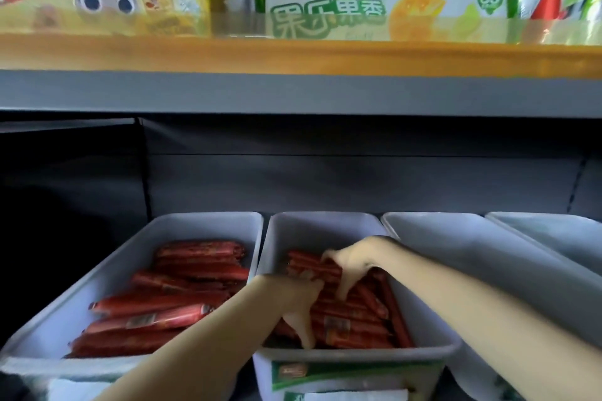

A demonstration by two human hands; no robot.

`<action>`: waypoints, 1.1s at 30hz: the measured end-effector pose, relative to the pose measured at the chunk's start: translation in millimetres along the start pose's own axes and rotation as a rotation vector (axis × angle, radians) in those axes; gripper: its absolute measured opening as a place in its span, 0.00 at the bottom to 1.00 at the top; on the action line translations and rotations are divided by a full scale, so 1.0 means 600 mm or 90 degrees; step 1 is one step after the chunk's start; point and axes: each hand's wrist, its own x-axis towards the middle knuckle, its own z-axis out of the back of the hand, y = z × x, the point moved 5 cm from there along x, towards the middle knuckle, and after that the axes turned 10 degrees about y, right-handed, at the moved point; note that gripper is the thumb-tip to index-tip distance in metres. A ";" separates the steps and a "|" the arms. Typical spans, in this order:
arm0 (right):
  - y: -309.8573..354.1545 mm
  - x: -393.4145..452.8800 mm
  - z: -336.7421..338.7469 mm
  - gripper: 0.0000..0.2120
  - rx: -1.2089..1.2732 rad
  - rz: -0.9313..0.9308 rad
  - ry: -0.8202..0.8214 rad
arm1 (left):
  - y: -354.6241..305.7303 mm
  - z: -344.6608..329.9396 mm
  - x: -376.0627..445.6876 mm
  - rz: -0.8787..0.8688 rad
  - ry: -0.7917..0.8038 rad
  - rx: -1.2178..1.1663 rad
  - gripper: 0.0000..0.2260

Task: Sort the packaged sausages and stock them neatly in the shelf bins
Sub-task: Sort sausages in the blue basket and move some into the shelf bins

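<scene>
Left hand: the left hand (298,299) is down in the middle bin (423,353), fingers spread and pointing downward onto the sausage packs; whether any pack is pinched cannot be told, the fingertips being blurred.
Right hand: the right hand (350,265) lies just behind the left, fingers splayed and bent down over the sausages in the middle bin (355,319); it presses on or rakes them, no clear grip visible.
Middle bin load: red packs, most lying side to side, a few at the right edge turned front to back, so the stack is uneven.
Left bin: the left bin (136,254) holds longer red sausages (163,306) in rough side-to-side rows, untouched by either hand.
Right bins: the next bin to the right (456,247) shows no sausages in the part in view.
Upper shelf: boxed snacks (325,6) behind an orange rail (293,55).
Step in hand (judgement): squaring up the packs in the middle bin.
Next move (judgement): turning the crosswise packs parallel to the others, then pressing the layer flat; both hands need room, so one should lift clear.
</scene>
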 end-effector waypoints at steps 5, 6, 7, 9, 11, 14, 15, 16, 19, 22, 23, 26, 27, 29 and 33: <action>0.018 -0.025 0.007 0.34 -0.013 0.018 -0.073 | 0.004 0.001 -0.002 0.001 0.021 -0.007 0.39; 0.020 -0.032 0.007 0.33 -0.009 0.026 -0.096 | 0.004 0.003 -0.001 -0.003 0.019 -0.010 0.38; 0.020 -0.039 0.008 0.32 0.001 0.031 -0.117 | 0.005 0.003 0.001 -0.009 0.016 -0.013 0.38; 0.022 -0.068 0.014 0.29 0.014 0.044 -0.157 | 0.006 0.001 0.004 -0.017 0.002 -0.023 0.37; 0.020 -0.110 0.021 0.30 0.016 0.029 -0.194 | 0.007 0.001 0.006 -0.019 -0.018 -0.022 0.36; 0.005 -0.180 0.030 0.31 0.027 0.000 -0.268 | 0.008 0.001 0.003 0.013 -0.015 -0.006 0.29; -0.001 -0.203 0.032 0.31 0.048 -0.008 -0.290 | 0.007 0.003 0.000 0.024 -0.015 0.004 0.27; -0.005 -0.226 0.032 0.31 0.075 -0.011 -0.311 | 0.005 0.008 -0.005 0.034 -0.032 0.012 0.26; -0.023 -0.295 0.029 0.29 0.161 -0.011 -0.399 | 0.006 0.044 -0.039 0.142 -0.198 0.049 0.24; -0.033 -0.381 0.012 0.28 0.249 0.017 -0.512 | 0.011 0.083 -0.086 0.216 -0.393 -0.169 0.24; -0.035 -0.409 -0.001 0.28 0.310 0.041 -0.540 | 0.011 0.092 -0.103 0.200 -0.457 -0.297 0.21; -0.028 -0.476 -0.067 0.28 0.509 0.151 -0.572 | -0.022 0.094 -0.161 0.051 -0.574 -0.681 0.10; -0.019 -0.485 -0.095 0.28 0.557 0.180 -0.557 | -0.042 0.081 -0.184 -0.005 -0.571 -0.755 0.10; -0.004 -0.484 -0.152 0.28 0.612 0.198 -0.516 | -0.091 0.039 -0.224 -0.114 -0.493 -0.827 0.11; 0.041 -0.453 -0.271 0.27 0.637 0.212 -0.478 | -0.165 -0.106 -0.272 -0.222 -0.278 -0.750 0.19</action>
